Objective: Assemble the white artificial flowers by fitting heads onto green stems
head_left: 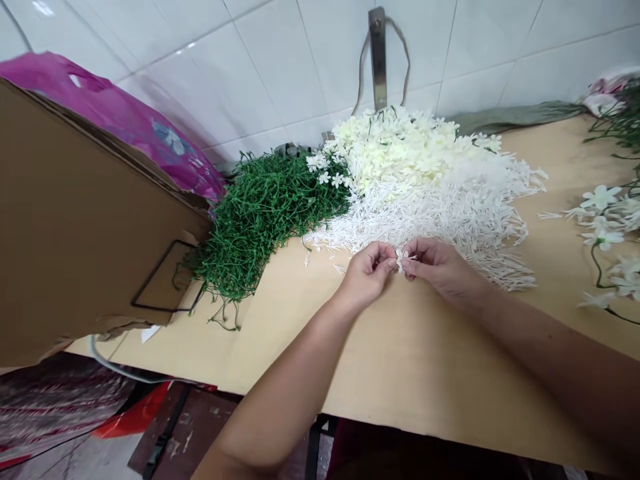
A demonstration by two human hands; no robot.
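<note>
Now white flower piece (400, 258) sits pinched between left hand (367, 273) and right hand (440, 267).

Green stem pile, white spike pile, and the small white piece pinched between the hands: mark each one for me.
green stem pile (260, 213), head view, centre of the heap.
white spike pile (450, 213), head view, middle of the spiky spread.
small white piece (400, 259), head view, its exposed tip.

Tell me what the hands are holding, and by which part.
The left hand and right hand pinch one small white flower piece between their fingertips, one side each. It is too small to tell petal from stem.
</note>
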